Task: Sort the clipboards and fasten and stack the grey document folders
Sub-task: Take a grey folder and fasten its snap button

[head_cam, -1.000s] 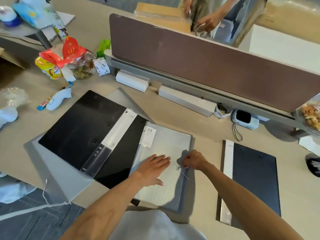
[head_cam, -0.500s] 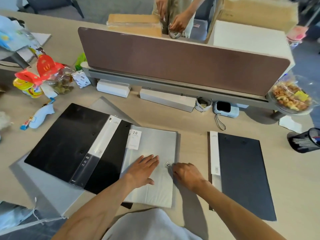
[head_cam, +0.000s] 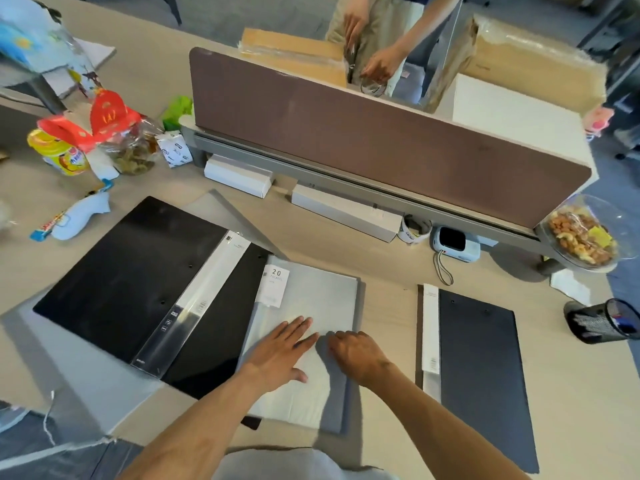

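Observation:
A grey document folder (head_cam: 318, 299) with a white "20" label lies shut in front of me. My left hand (head_cam: 280, 351) rests flat on its cover, fingers spread. My right hand (head_cam: 356, 355) is curled just right of it, fingertips down at the folder's fastening cord near the right edge; the button is hidden beneath them. An open black clipboard (head_cam: 121, 282) with a clear spine strip lies to the left, overlapping the folder's left edge. It sits on another grey folder (head_cam: 97, 386). A dark clipboard (head_cam: 481, 368) lies flat to the right.
A brown desk divider (head_cam: 381, 133) closes off the far side, and a person's hands (head_cam: 377, 67) work behind it. Two white boxes (head_cam: 346, 213) and a blue device (head_cam: 455, 242) lie at its foot. A mesh pen cup (head_cam: 602, 320) and snack bowl (head_cam: 581, 237) stand right; snack packets (head_cam: 86, 140) far left.
My right hand has moved left from the folder's right edge onto the fastener, covering the button and cord. My left hand has stayed flat on the cover. The camera view has tilted up.

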A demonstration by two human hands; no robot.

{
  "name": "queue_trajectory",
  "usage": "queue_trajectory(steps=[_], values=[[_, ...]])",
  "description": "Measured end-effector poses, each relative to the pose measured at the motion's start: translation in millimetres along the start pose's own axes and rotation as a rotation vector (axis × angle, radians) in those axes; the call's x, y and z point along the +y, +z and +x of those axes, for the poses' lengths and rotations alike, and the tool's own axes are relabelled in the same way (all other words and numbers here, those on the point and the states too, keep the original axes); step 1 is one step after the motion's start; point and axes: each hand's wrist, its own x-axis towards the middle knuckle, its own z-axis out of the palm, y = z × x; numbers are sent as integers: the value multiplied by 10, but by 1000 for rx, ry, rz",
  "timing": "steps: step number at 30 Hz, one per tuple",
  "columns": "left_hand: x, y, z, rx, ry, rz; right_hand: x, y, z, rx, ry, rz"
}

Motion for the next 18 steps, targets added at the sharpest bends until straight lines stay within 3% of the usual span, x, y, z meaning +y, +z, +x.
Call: queue_trajectory(steps=[6, 10, 14, 18], values=[[-63, 28, 10, 13, 13, -43, 27, -129, 221, -72, 343, 487], [-71, 32, 1, 6, 10, -51, 88, -177, 230, -19, 506, 656], [-82, 34, 7, -12, 16, -47, 241, -169, 71, 5, 534, 679], [-82, 49, 18, -34, 12, -40, 233, -90, -100, 22, 429, 586]])
